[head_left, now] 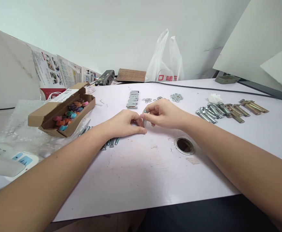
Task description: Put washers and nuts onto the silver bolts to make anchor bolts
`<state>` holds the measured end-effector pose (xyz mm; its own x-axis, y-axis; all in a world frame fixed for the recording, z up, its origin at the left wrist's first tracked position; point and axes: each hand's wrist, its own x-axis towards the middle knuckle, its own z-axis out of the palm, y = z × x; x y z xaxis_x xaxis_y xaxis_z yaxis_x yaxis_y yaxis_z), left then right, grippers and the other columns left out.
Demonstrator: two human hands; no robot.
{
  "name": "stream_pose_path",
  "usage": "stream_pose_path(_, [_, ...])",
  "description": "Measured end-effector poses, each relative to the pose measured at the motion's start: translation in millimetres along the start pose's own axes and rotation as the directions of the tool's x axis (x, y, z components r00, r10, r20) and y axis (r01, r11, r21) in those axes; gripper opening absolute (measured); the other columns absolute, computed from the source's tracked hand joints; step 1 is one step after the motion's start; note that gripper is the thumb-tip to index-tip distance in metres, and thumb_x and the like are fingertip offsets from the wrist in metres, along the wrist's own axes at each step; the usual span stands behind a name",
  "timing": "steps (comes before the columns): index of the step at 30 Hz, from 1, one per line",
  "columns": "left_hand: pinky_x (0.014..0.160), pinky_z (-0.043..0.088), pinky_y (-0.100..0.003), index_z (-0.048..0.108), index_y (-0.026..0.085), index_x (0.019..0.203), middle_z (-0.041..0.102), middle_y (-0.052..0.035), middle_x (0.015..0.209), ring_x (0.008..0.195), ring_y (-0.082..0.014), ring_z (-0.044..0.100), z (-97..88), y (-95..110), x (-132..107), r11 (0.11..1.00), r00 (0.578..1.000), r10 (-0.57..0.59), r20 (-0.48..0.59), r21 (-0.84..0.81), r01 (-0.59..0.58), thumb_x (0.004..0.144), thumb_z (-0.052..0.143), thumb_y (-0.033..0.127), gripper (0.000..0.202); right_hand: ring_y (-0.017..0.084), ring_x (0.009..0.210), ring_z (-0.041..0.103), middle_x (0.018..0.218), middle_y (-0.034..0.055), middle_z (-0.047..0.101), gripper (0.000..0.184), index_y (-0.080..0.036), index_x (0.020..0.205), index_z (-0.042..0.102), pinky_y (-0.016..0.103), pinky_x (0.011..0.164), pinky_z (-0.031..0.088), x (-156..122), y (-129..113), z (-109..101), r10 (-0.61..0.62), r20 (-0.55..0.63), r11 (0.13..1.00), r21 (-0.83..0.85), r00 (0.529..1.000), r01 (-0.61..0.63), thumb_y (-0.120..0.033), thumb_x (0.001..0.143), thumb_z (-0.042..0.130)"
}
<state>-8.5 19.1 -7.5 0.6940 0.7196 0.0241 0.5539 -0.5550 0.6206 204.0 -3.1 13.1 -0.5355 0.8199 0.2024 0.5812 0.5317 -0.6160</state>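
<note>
My left hand [125, 124] and my right hand [161, 113] meet at the middle of the white table [141, 174]. Between their fingertips stands a small upright metal bolt [145, 122] with a ring or nut at its top. Both hands pinch it, left from the side and base, right from the top. Several loose bolts [110, 142] lie under my left wrist. A row of metal sleeves [132, 99] lies just beyond the hands, with small washers [147, 100] and nuts [176, 96] beside it.
An open cardboard box [61, 112] of coloured caps sits at the left on plastic wrap. Assembled expansion bolts [228, 110] lie in a row at the right. A round cable hole [184, 145] is near my right forearm. A white plastic bag [165, 61] stands at the back.
</note>
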Motion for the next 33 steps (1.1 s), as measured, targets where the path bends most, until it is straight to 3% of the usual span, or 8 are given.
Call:
stream_pose_path(5, [0.081, 0.049, -0.030, 0.075, 0.020, 0.092, 0.075, -0.0037, 0.096, 0.089, -0.0193, 0.065, 2.0, 2.4, -0.8, 0.997, 0.997, 0.066, -0.048, 0.030, -0.065, 0.081, 0.068, 0.051, 0.034, 0.008, 0.049, 0.042, 0.056, 0.0004, 0.058, 0.036, -0.015, 0.064, 0.063, 0.026, 0.049, 0.031, -1.8, 5.1, -12.9, 0.058, -0.049, 0.998, 0.035, 0.997, -0.057, -0.040, 0.090, 0.061])
stream_pose_path(9, [0.077, 0.049, -0.027, 0.074, 0.020, 0.109, 0.074, -0.0032, 0.100, 0.087, -0.0166, 0.065, 2.2, 4.1, 0.0, 0.986, 0.989, 0.137, -0.059, -0.092, -0.142, 0.090, 0.058, 0.043, 0.033, 0.011, 0.056, 0.051, 0.060, 0.0020, 0.060, 0.030, -0.013, 0.077, 0.070, 0.026, 0.052, 0.036, 0.1, 1.7, -3.0, -0.026, -0.002, 0.983, 0.182, 1.000, 0.026, -0.040, 0.088, 0.066])
stream_pose_path(15, [0.063, 0.042, -0.026, 0.075, 0.019, 0.098, 0.068, -0.0014, 0.079, 0.071, -0.0145, 0.057, -1.7, 0.6, 0.5, 0.998, 0.996, 0.055, -0.072, -0.031, -0.057, 0.090, 0.056, 0.043, 0.031, 0.009, 0.051, 0.050, 0.059, 0.0010, 0.062, 0.033, -0.012, 0.092, 0.073, 0.024, 0.052, 0.039, 1.9, 0.1, 2.1, -0.027, -0.134, 0.960, 0.273, 0.991, 0.063, -0.044, 0.090, 0.064])
stream_pose_path(20, [0.063, 0.041, -0.027, 0.072, 0.018, 0.079, 0.064, -0.0006, 0.069, 0.066, -0.0142, 0.054, -1.8, -7.0, 0.4, 0.998, 0.985, 0.026, -0.173, 0.064, -0.015, 0.089, 0.057, 0.042, 0.030, 0.009, 0.051, 0.049, 0.059, 0.0014, 0.063, 0.032, -0.013, 0.094, 0.075, 0.025, 0.052, 0.038, 2.4, 3.4, -2.5, 0.048, -0.121, 0.978, 0.209, 0.991, -0.022, -0.042, 0.090, 0.062])
stream_pose_path(25, [0.067, 0.043, -0.029, 0.074, 0.020, 0.082, 0.065, -0.0013, 0.067, 0.070, -0.0163, 0.057, -1.0, -11.9, 1.2, 0.968, 0.959, 0.122, -0.255, 0.246, -0.058, 0.089, 0.057, 0.040, 0.027, 0.009, 0.049, 0.039, 0.053, 0.0016, 0.054, 0.041, -0.014, 0.061, 0.064, 0.026, 0.047, 0.030, 1.1, -3.6, -8.0, 0.198, -0.149, 0.976, 0.126, 0.969, -0.180, -0.048, 0.085, 0.065])
stream_pose_path(29, [0.068, 0.043, -0.030, 0.074, 0.020, 0.081, 0.062, -0.0033, 0.065, 0.073, -0.0177, 0.058, 1.1, -9.2, 2.0, 0.906, 0.920, 0.240, -0.309, 0.412, -0.098, 0.094, 0.052, 0.038, 0.032, 0.012, 0.051, 0.047, 0.056, 0.0056, 0.057, 0.041, -0.014, 0.063, 0.067, 0.028, 0.047, 0.037, -0.4, -1.8, -10.8, 0.343, -0.142, 0.928, 0.208, 0.929, -0.310, -0.048, 0.086, 0.063])
stream_pose_path(33, [0.065, 0.042, -0.030, 0.071, 0.019, 0.075, 0.058, -0.0032, 0.060, 0.070, -0.0177, 0.054, 3.0, -1.9, 1.7, 0.858, 0.907, 0.302, -0.292, 0.497, -0.125, 0.096, 0.050, 0.036, 0.034, 0.017, 0.057, 0.055, 0.061, 0.0090, 0.061, 0.038, -0.016, 0.066, 0.070, 0.031, 0.051, 0.043, 0.6, 4.4, -11.5, 0.358, -0.105, 0.914, 0.244, 0.928, -0.325, -0.046, 0.089, 0.062])
